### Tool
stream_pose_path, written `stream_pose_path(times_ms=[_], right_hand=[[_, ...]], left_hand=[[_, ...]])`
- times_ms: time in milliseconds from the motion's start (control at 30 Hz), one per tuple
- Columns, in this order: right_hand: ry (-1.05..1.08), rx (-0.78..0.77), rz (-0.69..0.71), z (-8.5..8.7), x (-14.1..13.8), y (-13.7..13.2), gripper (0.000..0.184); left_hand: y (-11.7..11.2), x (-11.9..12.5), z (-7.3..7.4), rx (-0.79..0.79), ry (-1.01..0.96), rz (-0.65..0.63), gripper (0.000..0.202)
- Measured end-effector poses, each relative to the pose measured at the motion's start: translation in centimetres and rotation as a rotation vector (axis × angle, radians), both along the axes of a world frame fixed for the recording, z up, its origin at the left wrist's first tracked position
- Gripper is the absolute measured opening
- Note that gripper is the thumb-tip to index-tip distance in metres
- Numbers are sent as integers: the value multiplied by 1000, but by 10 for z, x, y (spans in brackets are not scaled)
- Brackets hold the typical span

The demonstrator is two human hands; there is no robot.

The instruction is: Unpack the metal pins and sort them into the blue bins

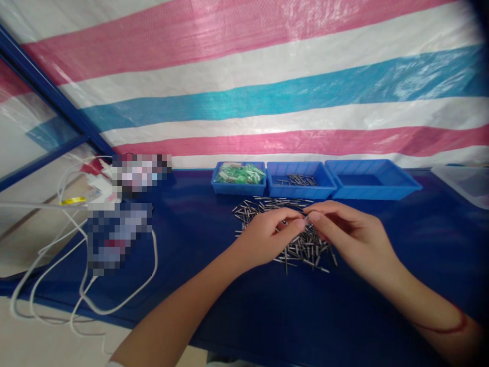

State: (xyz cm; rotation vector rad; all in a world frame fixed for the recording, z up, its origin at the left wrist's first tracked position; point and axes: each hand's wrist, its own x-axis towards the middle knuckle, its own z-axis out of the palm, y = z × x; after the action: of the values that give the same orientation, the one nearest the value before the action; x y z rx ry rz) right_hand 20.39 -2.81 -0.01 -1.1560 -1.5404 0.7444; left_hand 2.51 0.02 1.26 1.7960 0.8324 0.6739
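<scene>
Forearms (191, 300), hands (263, 237) (353, 229) over pins (307, 250) — room to table edge (114, 319)

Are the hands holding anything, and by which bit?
I can't tell: the left hand and right hand meet over metal pieces, mostly hiding anything pinched between.

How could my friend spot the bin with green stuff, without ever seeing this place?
Find the striped sheet behind the blue table. Along its foot, past the metal pins, runs a row of three blue bins. Take the leftmost bin: only it holds green packets.
</scene>
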Motion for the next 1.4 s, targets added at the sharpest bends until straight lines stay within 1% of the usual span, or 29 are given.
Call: stream_pose_path(times_ms=[100, 167, 333, 467, 567, 667, 800, 900, 1033, 1233, 1400], right_hand=[[-10, 21, 26, -1, -2, -1, 10], [4, 23, 18, -2, -3, -2, 10], [11, -6, -38, -4, -2, 0, 9], [-39, 10, -12, -5, -1, 0, 8], [-95, 43, 28, -6, -1, -2, 7], [-158, 106, 57, -6, 0, -4, 9], [-198, 165, 71, -6, 3, -5, 12], [-184, 175, 60, -5, 6, -4, 13], [-180, 166, 26, -6, 7, -1, 13], [-182, 136, 1, -7, 5, 1, 13], [-234, 107, 62, -6, 4, 2, 13]], left_hand=[[-1, 0, 4, 24, 39, 6, 25], [-2, 1, 5, 23, 58, 16, 25], [-5, 3, 3, 21, 64, 34, 25], [-4, 2, 3, 36, 68, 15, 22], [-3, 1, 2, 46, 70, -3, 21], [-2, 0, 2, 54, 87, -9, 24], [-1, -2, 5, 80, 87, -3, 25], [0, -3, 7, 94, 80, 30, 20], [1, -4, 9, 130, 78, 95, 20], [0, -4, 10, 264, 95, 178, 22], [-2, -4, 12, 364, 146, 200, 23]])
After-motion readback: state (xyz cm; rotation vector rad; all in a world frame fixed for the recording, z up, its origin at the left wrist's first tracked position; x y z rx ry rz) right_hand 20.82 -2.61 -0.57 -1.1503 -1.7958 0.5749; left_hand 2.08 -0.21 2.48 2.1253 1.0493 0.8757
